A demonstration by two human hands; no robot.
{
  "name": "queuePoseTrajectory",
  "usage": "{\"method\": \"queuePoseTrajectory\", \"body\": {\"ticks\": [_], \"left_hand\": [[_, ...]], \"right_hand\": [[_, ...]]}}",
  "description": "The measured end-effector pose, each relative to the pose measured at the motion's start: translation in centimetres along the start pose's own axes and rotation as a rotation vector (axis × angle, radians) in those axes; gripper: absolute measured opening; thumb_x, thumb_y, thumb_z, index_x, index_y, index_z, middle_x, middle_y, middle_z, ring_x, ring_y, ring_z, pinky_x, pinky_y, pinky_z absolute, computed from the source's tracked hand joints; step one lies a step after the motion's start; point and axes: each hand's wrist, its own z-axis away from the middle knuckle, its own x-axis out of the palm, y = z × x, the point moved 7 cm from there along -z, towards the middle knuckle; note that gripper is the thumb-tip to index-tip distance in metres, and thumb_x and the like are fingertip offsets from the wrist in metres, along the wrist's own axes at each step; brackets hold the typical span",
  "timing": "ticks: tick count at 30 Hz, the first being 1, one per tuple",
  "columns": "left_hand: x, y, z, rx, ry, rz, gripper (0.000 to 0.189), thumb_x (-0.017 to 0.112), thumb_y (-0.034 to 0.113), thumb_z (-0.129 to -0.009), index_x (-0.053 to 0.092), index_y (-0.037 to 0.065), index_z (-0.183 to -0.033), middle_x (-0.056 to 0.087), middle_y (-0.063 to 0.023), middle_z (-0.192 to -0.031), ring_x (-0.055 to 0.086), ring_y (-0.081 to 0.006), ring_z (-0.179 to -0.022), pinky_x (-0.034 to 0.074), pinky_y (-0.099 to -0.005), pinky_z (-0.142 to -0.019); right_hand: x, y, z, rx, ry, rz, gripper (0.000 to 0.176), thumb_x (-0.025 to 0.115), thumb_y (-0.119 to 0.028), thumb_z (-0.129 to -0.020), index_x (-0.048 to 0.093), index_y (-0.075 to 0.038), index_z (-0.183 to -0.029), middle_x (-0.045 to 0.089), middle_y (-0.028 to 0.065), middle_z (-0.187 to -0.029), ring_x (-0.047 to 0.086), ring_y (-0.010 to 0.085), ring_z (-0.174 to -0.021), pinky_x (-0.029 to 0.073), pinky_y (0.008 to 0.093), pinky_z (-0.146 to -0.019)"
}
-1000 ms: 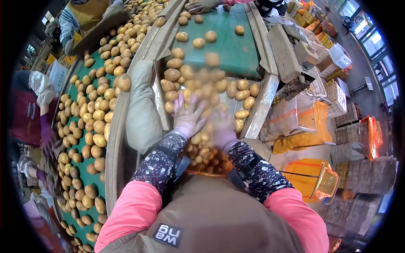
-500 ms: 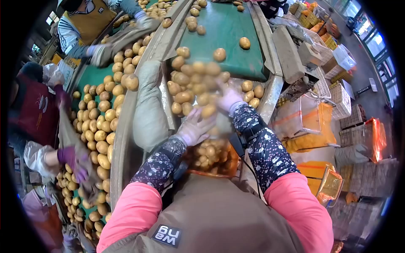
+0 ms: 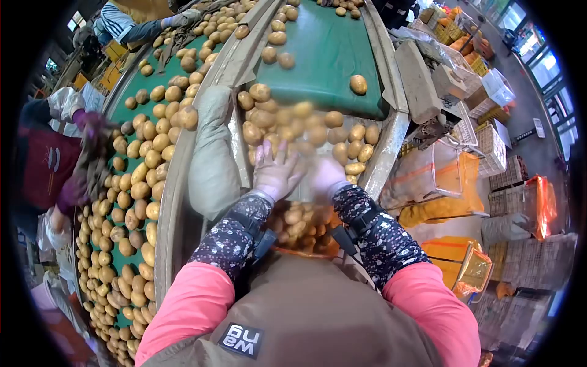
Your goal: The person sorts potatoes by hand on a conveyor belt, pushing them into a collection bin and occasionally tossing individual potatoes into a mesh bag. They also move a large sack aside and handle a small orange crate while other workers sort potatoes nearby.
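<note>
A pile of potatoes (image 3: 284, 119) lies on the metal chute at the lower end of the green conveyor belt (image 3: 324, 49); some of them are blurred by motion. My left hand (image 3: 278, 171), in a pale thin glove, reaches to the near edge of this pile with its fingers spread. Beside it my right hand (image 3: 328, 176), gloved the same way, is smeared, so its fingers cannot be made out. Below both hands an orange mesh bag (image 3: 306, 252) hangs open against my apron, with several potatoes (image 3: 299, 221) inside.
A padded grey roll (image 3: 215, 153) lines the chute's left side. Left of it, a second belt (image 3: 128, 272) carries many potatoes, with co-workers (image 3: 52, 156) along it. To the right stand frames with orange bags (image 3: 455, 251) and stacked crates (image 3: 492, 147).
My left hand has moved forward to the pile, and my right hand has drawn back toward me. Potatoes on the chute have shifted. On the left, co-workers have moved their arms and cloths.
</note>
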Motion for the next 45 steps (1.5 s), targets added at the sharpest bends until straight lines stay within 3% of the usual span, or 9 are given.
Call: {"method": "queuePoseTrajectory", "body": {"ticks": [8, 13, 20, 24, 29, 36, 38, 42, 45], "left_hand": [[0.0, 1.9, -0.3, 0.083, -0.322, -0.048, 0.053, 0.053, 0.052, -0.089, 0.063, 0.017, -0.128, 0.046, -0.0197, -0.147, 0.028, -0.0499, -0.141, 0.015, -0.0584, -0.117], [0.5, 3.6, 3.1, 0.453, 0.106, 0.119, 0.027, 0.067, 0.038, -0.082, 0.069, 0.018, -0.1, 0.061, -0.0091, -0.113, 0.047, -0.0374, -0.118, 0.031, -0.056, -0.108], [1.6, 3.2, 3.4, 0.437, 0.006, 0.11, 0.033, 0.063, 0.036, -0.086, 0.066, 0.024, -0.117, 0.057, -0.0079, -0.125, 0.045, -0.0333, -0.122, 0.029, -0.0544, -0.111], [0.9, 3.8, 3.6, 0.439, -0.003, 0.089, 0.049, 0.065, 0.036, -0.085, 0.056, 0.03, -0.133, 0.051, -0.0078, -0.137, 0.043, -0.0341, -0.124, 0.028, -0.0542, -0.112], [1.0, 3.2, 3.7, 0.454, 0.074, 0.087, 0.055, 0.065, 0.036, -0.082, 0.054, 0.029, -0.135, 0.049, -0.0076, -0.14, 0.043, -0.0339, -0.124, 0.031, -0.0549, -0.107], [0.8, 4.3, 0.6, 0.494, 0.187, 0.143, 0.046, 0.067, 0.038, -0.079, 0.064, 0.026, -0.123, 0.053, -0.0099, -0.136, 0.041, -0.0363, -0.128, 0.028, -0.0578, -0.109], [0.8, 4.8, -1.3, 0.466, 0.083, 0.108, 0.049, 0.067, 0.045, -0.078, 0.064, 0.024, -0.122, 0.052, -0.0091, -0.137, 0.039, -0.0421, -0.131, 0.018, -0.0614, -0.114], [1.5, 5.8, -5.0, 0.449, -0.163, 0.14, 0.062, 0.069, 0.049, -0.077, 0.06, 0.026, -0.133, 0.05, -0.0098, -0.143, 0.035, -0.047, -0.137, 0.011, -0.0683, -0.114], [0.8, 7.7, -5.3, 0.494, -0.055, 0.136, 0.072, 0.068, 0.055, -0.078, 0.049, 0.03, -0.143, 0.039, -0.0127, -0.152, 0.028, -0.0448, -0.143, 0.01, -0.0667, -0.115]], "right_hand": [[-1.7, -5.2, -6.0, -0.348, 0.193, 0.024, 0.035, 0.063, -0.019, -0.081, 0.067, -0.013, -0.115, 0.068, 0.0139, -0.109, 0.068, 0.032, -0.095, 0.054, 0.043, -0.083], [0.5, -5.4, -7.0, -0.352, 0.292, 0.161, 0.024, 0.064, -0.014, -0.077, 0.068, -0.014, -0.101, 0.069, 0.0112, -0.091, 0.069, 0.0304, -0.082, 0.054, 0.044, -0.071], [0.9, -4.9, -7.1, -0.26, 0.199, 0.095, 0.018, 0.064, -0.011, -0.077, 0.066, -0.012, -0.095, 0.066, 0.0135, -0.092, 0.067, 0.0327, -0.085, 0.053, 0.0447, -0.075], [-0.4, -2.1, -7.3, -0.29, 0.333, -0.405, 0.013, 0.07, -0.007, -0.071, 0.067, -0.008, -0.083, 0.063, 0.0165, -0.094, 0.066, 0.0294, -0.086, 0.053, 0.0393, -0.078], [0.1, 1.3, -6.2, 0.287, -0.115, -1.401, 0.028, 0.061, -0.011, -0.083, 0.06, -0.012, -0.111, 0.061, 0.0023, -0.094, 0.061, 0.0182, -0.085, 0.051, 0.0324, -0.071], [-2.0, -0.5, -1.7, 0.163, -0.313, -2.022, 0.031, 0.052, -0.021, -0.093, 0.058, -0.015, -0.123, 0.06, 0.0065, -0.121, 0.061, 0.0204, -0.085, 0.051, 0.0367, -0.069], [-2.0, 1.6, -3.1, -0.398, 0.038, -1.384, 0.037, 0.05, -0.024, -0.095, 0.056, -0.014, -0.13, 0.061, 0.0095, -0.123, 0.062, 0.0221, -0.087, 0.052, 0.0383, -0.068], [-5.3, 3.0, 0.1, 0.059, -0.299, -2.239, 0.044, 0.041, -0.017, -0.099, 0.044, -0.004, -0.141, 0.056, 0.0197, -0.132, 0.065, 0.0297, -0.091, 0.055, 0.0372, -0.069], [-10.0, 8.7, 2.5, -0.173, -0.201, -2.19, 0.039, 0.042, -0.019, -0.102, 0.05, -0.007, -0.138, 0.061, 0.015, -0.125, 0.064, 0.0238, -0.092, 0.054, 0.0335, -0.068]]}}
